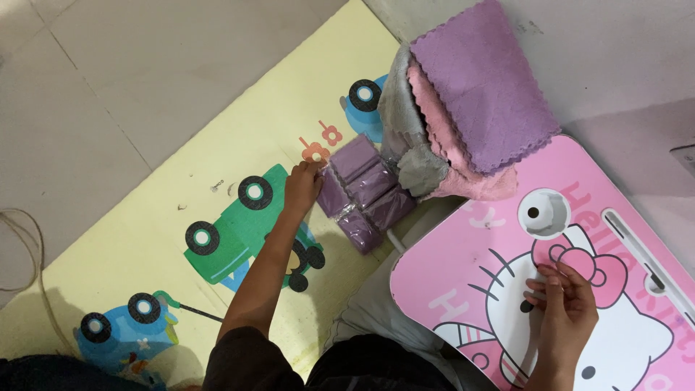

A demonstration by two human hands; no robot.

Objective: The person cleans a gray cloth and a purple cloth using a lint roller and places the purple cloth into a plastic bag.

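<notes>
My left hand (302, 187) reaches out over the yellow play mat (217, 145) and grips the edge of a clear-wrapped purple cloth pack (331, 194), one of several purple packs (369, 192) lying together. My right hand (565, 304) rests flat on the pink cartoon-cat lap table (463, 253), fingers loosely curled, holding nothing.
A pile of unfolded cloths, purple (481, 80) on top with pink (441, 123) and grey (402, 101) beneath, lies beyond the packs against the wall. The mat shows green (232, 232) and blue (123, 326) cartoon vehicles. Tiled floor (108, 65) lies left, with a thin cable (29, 253).
</notes>
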